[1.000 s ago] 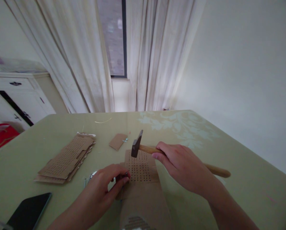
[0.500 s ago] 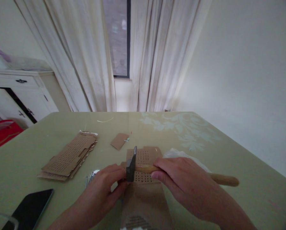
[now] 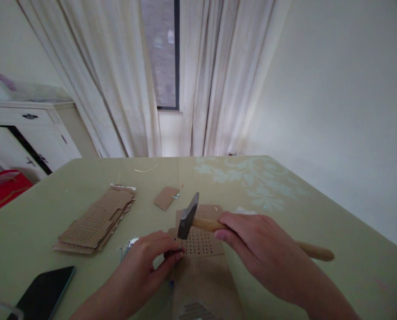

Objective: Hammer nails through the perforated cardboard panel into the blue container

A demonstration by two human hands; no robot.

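Note:
My right hand (image 3: 258,249) is closed around the wooden handle of a hammer (image 3: 188,218). The steel head hangs just above my left fingertips, over a brown cardboard piece (image 3: 201,275) with rows of punched holes. At that piece's left edge, my left hand (image 3: 155,255) pinches a nail (image 3: 180,248) between thumb and forefinger, and only its small head shows. Several loose nails (image 3: 127,250) lie to the left of this hand, partly hidden by it.
A stack of perforated cardboard (image 3: 97,218) lies on the left of the table, with a dark phone (image 3: 43,291) in front of it. A small cardboard scrap (image 3: 165,197) is farther back. Behind my right hand lies white plastic (image 3: 247,210), mostly covered.
The hammer head has risen off the spot at my left fingertips and tilted, uncovering the nail's head. My left hand has stayed nearly in place.

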